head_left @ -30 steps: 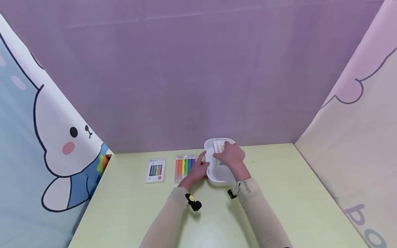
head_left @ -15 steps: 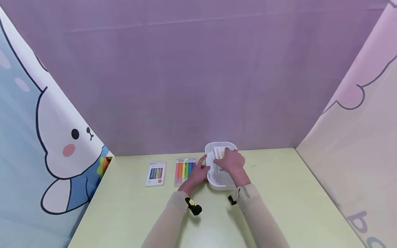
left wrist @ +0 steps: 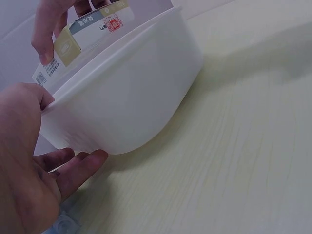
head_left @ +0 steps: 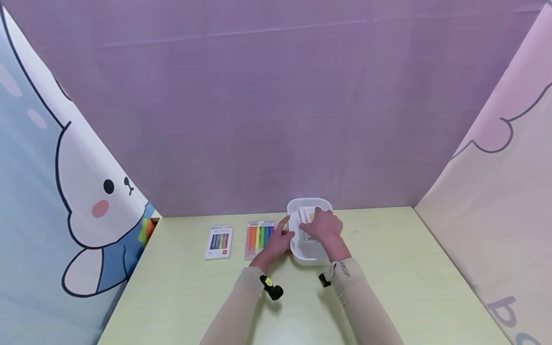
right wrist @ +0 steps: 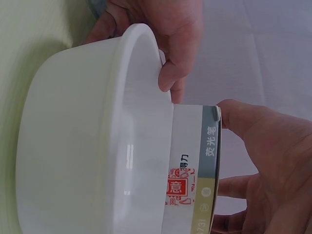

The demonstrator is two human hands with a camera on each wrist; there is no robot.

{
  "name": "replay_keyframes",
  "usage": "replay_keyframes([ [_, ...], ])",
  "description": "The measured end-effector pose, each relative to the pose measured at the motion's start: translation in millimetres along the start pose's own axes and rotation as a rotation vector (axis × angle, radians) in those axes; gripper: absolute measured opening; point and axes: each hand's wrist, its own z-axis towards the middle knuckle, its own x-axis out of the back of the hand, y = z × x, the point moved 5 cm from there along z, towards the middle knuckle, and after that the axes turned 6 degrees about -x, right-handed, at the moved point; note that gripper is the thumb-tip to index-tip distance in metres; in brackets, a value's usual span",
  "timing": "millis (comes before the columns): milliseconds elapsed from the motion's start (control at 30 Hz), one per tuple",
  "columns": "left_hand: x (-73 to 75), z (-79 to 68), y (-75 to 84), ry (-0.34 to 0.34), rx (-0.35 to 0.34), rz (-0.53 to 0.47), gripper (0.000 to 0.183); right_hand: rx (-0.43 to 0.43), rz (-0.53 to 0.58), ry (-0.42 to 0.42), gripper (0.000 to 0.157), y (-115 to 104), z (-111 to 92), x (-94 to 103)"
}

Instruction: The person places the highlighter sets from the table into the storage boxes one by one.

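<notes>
My left hand (head_left: 278, 242) grips the near-left side of a white plastic tub (head_left: 307, 256), its thumb over the rim and its fingers low against the outer wall in the left wrist view. With thumb and fingers at opposite ends, my right hand (head_left: 325, 226) holds a box of highlighters (right wrist: 187, 146). This white carton, with a grey and tan edge strip and a red stamp-like print, stands partly inside the tub and rises above its rim. The tub's wall hides the carton's lower part in the left wrist view.
Left of the tub lies a clear pack of rainbow-coloured pens (head_left: 258, 237), partly behind my left hand. Farther left is a flat white box with a picture of coloured sticks (head_left: 219, 242). A purple cloth backdrop (head_left: 267, 120) rises behind the pale table (head_left: 388, 268).
The head view has tilted and shifted slightly, so the scene sits a little lower and farther right. Both hands keep their holds on the tub and the box.
</notes>
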Motion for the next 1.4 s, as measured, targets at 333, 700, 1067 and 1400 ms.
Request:
replay_keyframes([
  [333, -1.0, 3.2, -0.4, 0.017, -0.005, 0.010, 0.061, -0.003, 0.102, 0.020, 0.068, 14.8, 8.1, 1.4],
  [700, 6.7, 4.7, 0.4, 0.037, 0.004, 0.026, 0.061, 0.164, 0.436, 0.190, 0.036, 33.1, 19.1, 11.8],
  [1067, -3.7, -4.6, -2.7, 0.024, 0.018, 0.026, 0.060, 0.059, 0.708, 0.047, 0.046, 73.7, 14.3, -5.7],
  [1400, -3.1, 0.2, -4.1, 0.032, 0.004, 0.048, 0.060, 0.018, 0.916, -0.273, 0.057, 91.6, 22.7, -27.3],
])
